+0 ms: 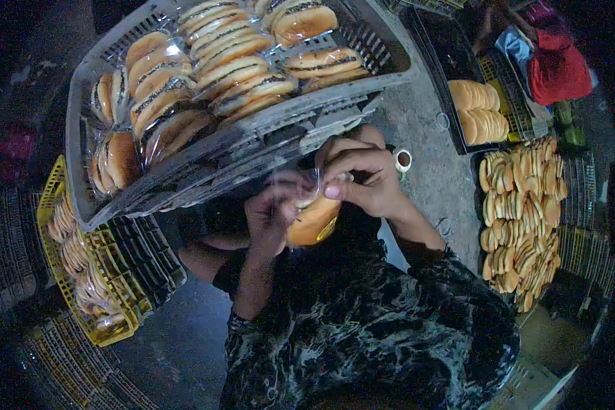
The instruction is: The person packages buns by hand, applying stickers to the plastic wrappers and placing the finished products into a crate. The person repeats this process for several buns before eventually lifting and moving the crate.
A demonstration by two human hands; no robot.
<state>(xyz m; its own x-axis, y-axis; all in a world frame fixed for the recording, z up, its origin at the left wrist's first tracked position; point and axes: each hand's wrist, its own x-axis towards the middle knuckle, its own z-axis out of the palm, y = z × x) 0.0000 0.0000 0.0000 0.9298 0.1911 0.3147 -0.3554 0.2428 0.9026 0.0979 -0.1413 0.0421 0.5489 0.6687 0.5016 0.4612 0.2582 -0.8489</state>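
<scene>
A bun (313,224) with a glossy brown top, in a clear plastic bag (316,183), is held over my lap. My right hand (363,179) pinches the upper end of the bag between thumb and fingers. On the other side, my left hand (272,208) is closed on the bag beside the bun; its fingers are slightly blurred. A yellow mark shows on the lower right of the bun. Just beyond my hands stands a grey crate (246,126) of bagged buns with dark filling (236,68).
A yellow crate (126,331) of bagged buns is at the left. Rows of unbagged buns (523,212) lie at the right, with a black tray (466,147) of pale buns above them. A cup (403,160) stands on the floor. Red cloth (560,68) shows at upper right.
</scene>
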